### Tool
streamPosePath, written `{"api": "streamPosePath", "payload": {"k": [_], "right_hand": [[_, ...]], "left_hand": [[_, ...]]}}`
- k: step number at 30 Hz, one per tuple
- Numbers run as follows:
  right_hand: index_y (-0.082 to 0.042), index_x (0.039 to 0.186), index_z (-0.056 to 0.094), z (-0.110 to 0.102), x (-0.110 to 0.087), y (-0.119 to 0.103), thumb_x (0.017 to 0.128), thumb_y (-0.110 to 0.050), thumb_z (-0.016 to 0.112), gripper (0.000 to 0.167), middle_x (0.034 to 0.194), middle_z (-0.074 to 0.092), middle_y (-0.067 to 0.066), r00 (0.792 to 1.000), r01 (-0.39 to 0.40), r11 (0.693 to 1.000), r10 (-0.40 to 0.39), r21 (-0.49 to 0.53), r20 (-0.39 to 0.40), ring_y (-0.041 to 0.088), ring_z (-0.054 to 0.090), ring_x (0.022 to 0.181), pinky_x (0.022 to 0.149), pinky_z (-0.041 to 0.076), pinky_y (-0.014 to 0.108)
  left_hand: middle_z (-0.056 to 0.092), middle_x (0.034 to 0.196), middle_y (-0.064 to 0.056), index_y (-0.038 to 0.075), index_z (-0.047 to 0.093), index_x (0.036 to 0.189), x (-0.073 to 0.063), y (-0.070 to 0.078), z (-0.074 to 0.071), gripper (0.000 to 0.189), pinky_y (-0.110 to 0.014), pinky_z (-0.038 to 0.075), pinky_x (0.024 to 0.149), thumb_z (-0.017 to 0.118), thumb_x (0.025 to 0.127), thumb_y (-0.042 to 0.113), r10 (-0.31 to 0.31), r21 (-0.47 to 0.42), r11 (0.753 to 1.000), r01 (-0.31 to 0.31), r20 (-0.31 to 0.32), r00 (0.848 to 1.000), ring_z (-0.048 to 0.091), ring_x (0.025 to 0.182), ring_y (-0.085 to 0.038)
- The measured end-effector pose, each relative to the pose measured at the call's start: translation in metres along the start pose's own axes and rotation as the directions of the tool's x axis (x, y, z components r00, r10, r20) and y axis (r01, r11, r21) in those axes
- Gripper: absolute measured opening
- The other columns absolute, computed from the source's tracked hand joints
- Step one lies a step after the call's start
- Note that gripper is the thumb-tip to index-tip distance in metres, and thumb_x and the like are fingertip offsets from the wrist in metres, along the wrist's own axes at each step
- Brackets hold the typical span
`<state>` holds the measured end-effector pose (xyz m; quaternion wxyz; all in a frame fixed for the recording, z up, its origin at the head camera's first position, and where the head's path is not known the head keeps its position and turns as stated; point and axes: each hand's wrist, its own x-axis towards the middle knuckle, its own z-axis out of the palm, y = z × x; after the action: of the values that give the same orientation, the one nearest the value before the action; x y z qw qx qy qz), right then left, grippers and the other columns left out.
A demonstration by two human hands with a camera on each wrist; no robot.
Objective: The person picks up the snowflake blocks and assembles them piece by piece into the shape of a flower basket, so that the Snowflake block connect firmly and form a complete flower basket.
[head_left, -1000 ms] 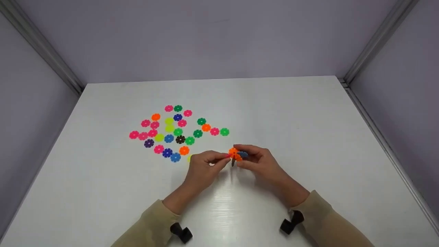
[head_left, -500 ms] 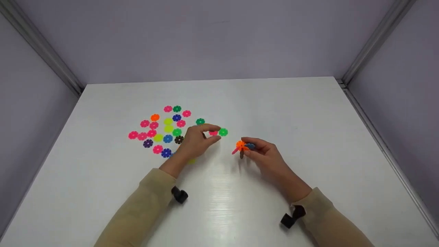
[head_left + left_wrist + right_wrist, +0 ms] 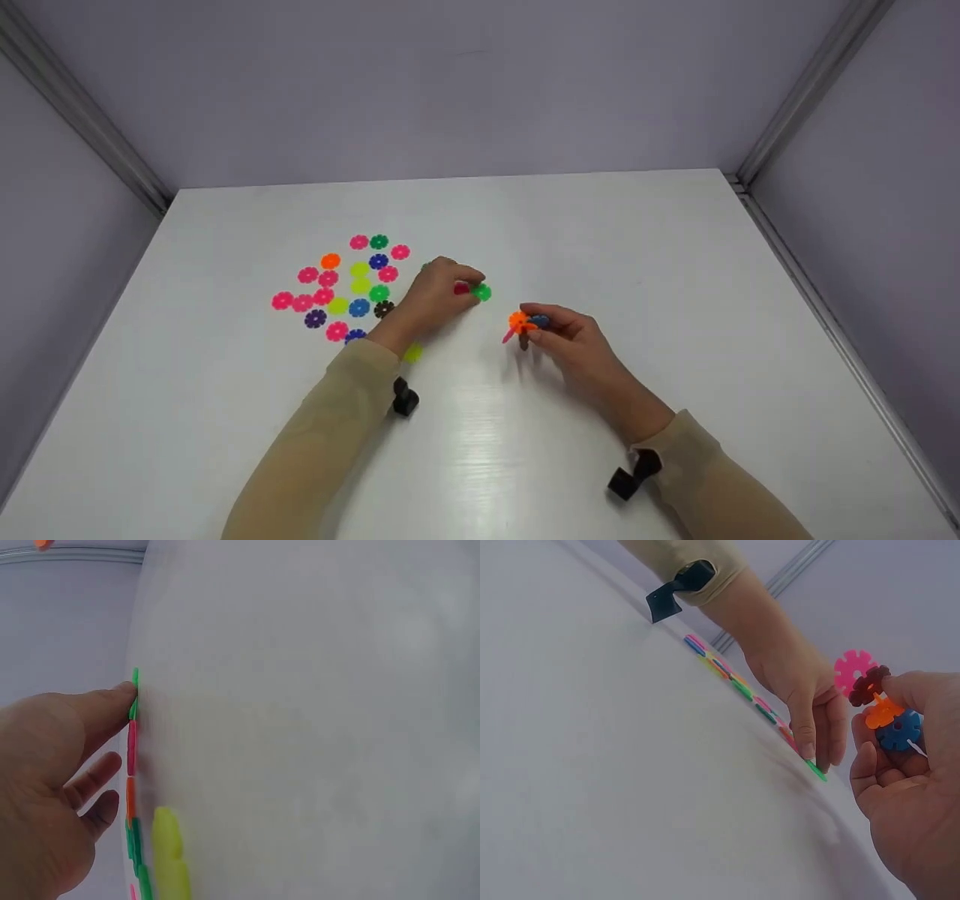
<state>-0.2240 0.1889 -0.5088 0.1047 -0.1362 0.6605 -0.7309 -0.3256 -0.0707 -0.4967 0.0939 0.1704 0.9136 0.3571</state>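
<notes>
The left hand [image 3: 442,289] is at the green disc [image 3: 484,292], its thumb and finger bent to opposite sides of the rim, about the disc's width apart; whether they already grip it, I cannot tell. The disc seems to lie on the table [image 3: 675,255]. The right hand [image 3: 574,334], toward the person and to the right of the green disc, pinches the cluster [image 3: 517,321] of orange, blue, brown and pink discs, apparently clear of the surface.

To lift well, the left fingertips should close on the rim only, then raise the green disc straight up. Dragging it leftward would likely push the pink disc [image 3: 461,288], which lies just beside it under the hand. A rim hold also leaves slots free, and the right hand does best to stay steady.

The far edge [image 3: 450,178] is well beyond the green disc, and both side edges are well apart from it. The bare table to its right gives the easiest room. To its left lie the loose discs [image 3: 360,286]; the yellow disc [image 3: 413,352], nearer the person and just beside the left sleeve [image 3: 364,375], could be knocked by a low forearm.
</notes>
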Motion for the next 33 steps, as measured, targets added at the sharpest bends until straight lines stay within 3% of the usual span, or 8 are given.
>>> {"api": "streamPosePath", "payload": {"k": [4,9,13,17,21,26,33], "right_hand": [[0.007,0.146,0.057,0.0,0.001,0.0,0.104,-0.011,0.07,0.048,0.13,0.067,0.021,1.0,-0.005,1.0,0.005,0.0,0.011,0.032,0.069,0.113,0.103,0.056,0.04],[0.006,0.147,0.057,0.0,0.004,0.001,0.104,-0.011,0.07,0.048,0.132,0.067,0.02,1.0,-0.006,1.0,0.007,-0.004,0.019,0.033,0.067,0.116,0.103,0.056,0.04],[0.008,0.146,0.057,-0.001,0.005,0.002,0.104,-0.008,0.069,0.047,0.128,0.067,0.02,1.0,-0.002,1.0,0.002,0.004,0.021,0.031,0.068,0.112,0.102,0.057,0.039],[0.01,0.144,0.057,-0.001,0.007,0.003,0.103,-0.007,0.069,0.045,0.123,0.069,0.02,1.0,0.017,1.0,-0.017,0.003,0.027,0.03,0.07,0.106,0.1,0.057,0.036],[0.01,0.143,0.058,-0.001,0.007,0.001,0.103,-0.009,0.07,0.046,0.121,0.07,0.019,0.999,0.029,0.999,-0.028,-0.021,0.032,0.028,0.07,0.103,0.099,0.057,0.036],[0.01,0.142,0.06,-0.002,0.007,0.0,0.104,-0.01,0.07,0.044,0.121,0.07,0.019,0.998,0.051,0.997,-0.049,-0.059,0.032,0.027,0.07,0.102,0.1,0.058,0.036],[0.012,0.14,0.059,0.0,0.003,-0.002,0.103,-0.008,0.07,0.043,0.121,0.072,0.019,0.996,0.078,0.995,-0.075,-0.063,0.057,0.026,0.072,0.102,0.097,0.059,0.034]], "left_hand": [[0.062,0.127,-0.001,0.02,0.076,0.134,0.001,0.001,0.0,0.036,-0.037,0.049,0.109,0.076,0.098,0.016,0.011,0.012,1.0,-0.011,0.002,1.0,0.052,0.124,-0.021],[0.064,0.121,-0.002,0.018,0.069,0.141,-0.004,0.006,-0.001,0.044,-0.035,0.053,0.104,0.072,0.098,0.008,0.014,-0.047,0.999,-0.012,0.033,0.999,0.057,0.114,-0.021],[0.066,0.115,0.0,0.017,0.074,0.133,-0.015,0.01,-0.003,0.033,-0.034,0.054,0.102,0.07,0.101,0.011,0.001,-0.078,0.997,0.002,0.043,0.999,0.059,0.108,-0.02],[0.071,0.108,0.004,0.017,0.082,0.117,-0.031,0.016,-0.004,0.018,-0.032,0.056,0.094,0.073,0.102,0.017,0.049,-0.117,0.992,-0.05,-0.01,0.999,0.062,0.102,-0.016],[0.076,0.104,0.0,0.015,0.082,0.112,-0.052,0.024,-0.002,0.014,-0.032,0.059,0.086,0.073,0.102,0.016,0.128,-0.218,0.966,-0.142,-0.079,0.989,0.067,0.094,-0.016],[0.078,0.104,-0.002,0.014,0.08,0.114,-0.077,0.034,0.009,0.014,-0.032,0.062,0.082,0.074,0.102,0.017,0.136,-0.324,0.931,-0.17,-0.125,0.983,0.073,0.09,-0.016],[0.078,0.102,0.007,0.014,0.081,0.113,-0.091,0.037,0.024,0.014,-0.028,0.061,0.082,0.075,0.101,0.014,0.165,-0.322,0.921,-0.22,-0.192,0.968,0.071,0.087,-0.01]]}}
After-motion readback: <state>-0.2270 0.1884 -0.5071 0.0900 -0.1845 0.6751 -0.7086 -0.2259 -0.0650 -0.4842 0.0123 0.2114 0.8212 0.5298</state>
